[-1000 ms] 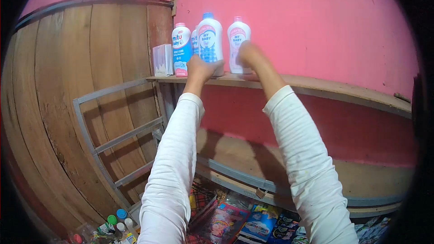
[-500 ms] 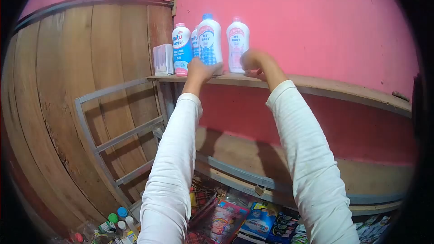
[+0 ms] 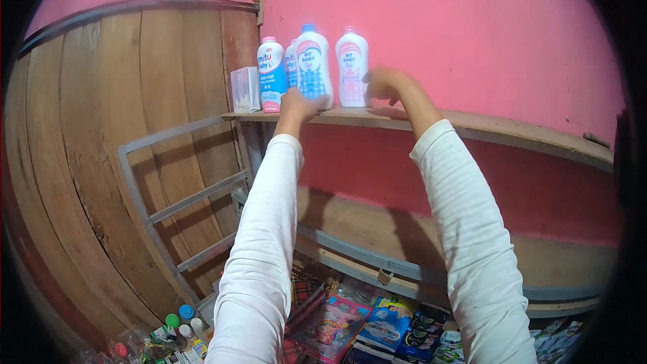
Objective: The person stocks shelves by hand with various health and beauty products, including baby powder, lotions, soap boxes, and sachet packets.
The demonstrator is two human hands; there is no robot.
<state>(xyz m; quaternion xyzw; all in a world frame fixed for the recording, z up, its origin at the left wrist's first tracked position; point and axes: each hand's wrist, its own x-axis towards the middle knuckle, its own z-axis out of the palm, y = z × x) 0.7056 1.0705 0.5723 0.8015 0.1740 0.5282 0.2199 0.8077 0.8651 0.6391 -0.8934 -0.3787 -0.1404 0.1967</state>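
On the upper shelf (image 3: 472, 128), my left hand (image 3: 298, 105) grips the low part of the blue-capped bottle (image 3: 313, 67); my right hand (image 3: 392, 86), half-open, is beside the pink-labelled bottle (image 3: 352, 71), contact unclear.

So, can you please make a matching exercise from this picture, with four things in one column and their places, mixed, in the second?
1. Left hand
2. Small box
3. Metal frame
4. Pink wall

A. In front of the wooden wall
B. Behind the shelf
C. Low on the blue-capped bottle
D. At the left end of the shelf row

Pairs: 1-C, 2-D, 3-A, 4-B
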